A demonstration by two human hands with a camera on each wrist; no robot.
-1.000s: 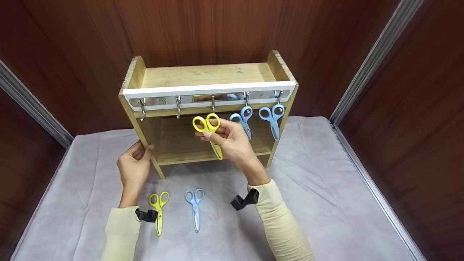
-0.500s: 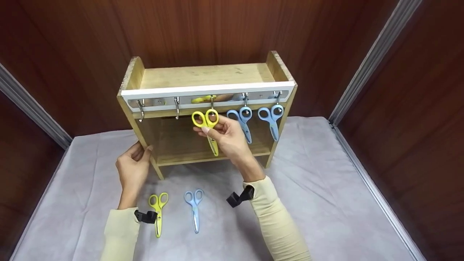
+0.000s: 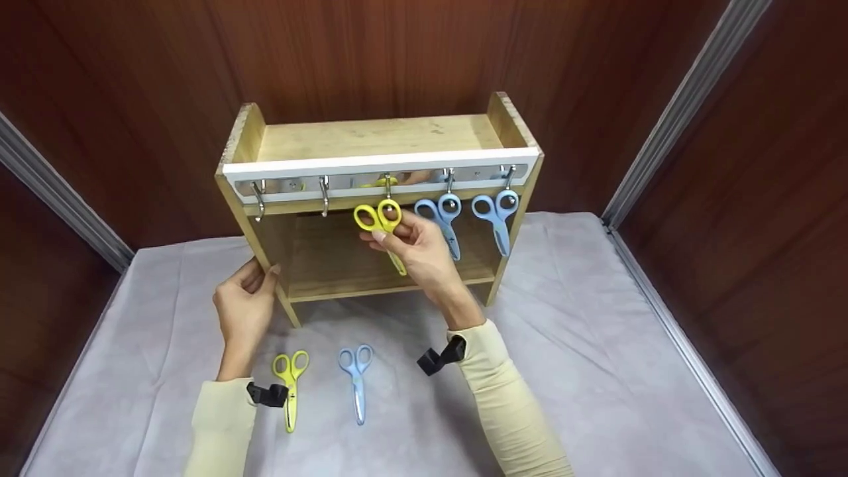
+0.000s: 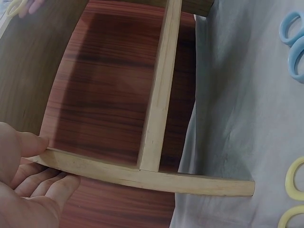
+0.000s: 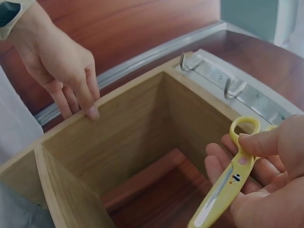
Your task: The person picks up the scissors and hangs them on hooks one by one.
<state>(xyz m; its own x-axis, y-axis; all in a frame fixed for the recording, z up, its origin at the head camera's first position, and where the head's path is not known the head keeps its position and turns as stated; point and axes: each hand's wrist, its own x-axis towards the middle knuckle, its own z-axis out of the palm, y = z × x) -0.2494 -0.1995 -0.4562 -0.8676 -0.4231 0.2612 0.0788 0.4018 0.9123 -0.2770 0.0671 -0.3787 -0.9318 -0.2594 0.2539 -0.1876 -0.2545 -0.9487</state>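
Observation:
My right hand pinches the yellow scissors between thumb and fingers, rings up and blades down. In the head view, their right ring overlaps the tip of the middle hook on the rack. My left hand grips the left side panel of the wooden shelf, thumb on one face and fingers on the other. Two blue scissors, one at the right end and another just left of it, hang by a ring from the two right hooks.
On the grey cloth before the shelf lie yellow scissors and blue scissors. Two bare hooks, the leftmost and its neighbour, project from the rack. Reddish-brown panels enclose the back and sides.
My right hand has lifted the yellow scissors slightly, bringing a ring up over the middle hook's tip, and their blades have tilted. The left hand keeps its grip on the panel.

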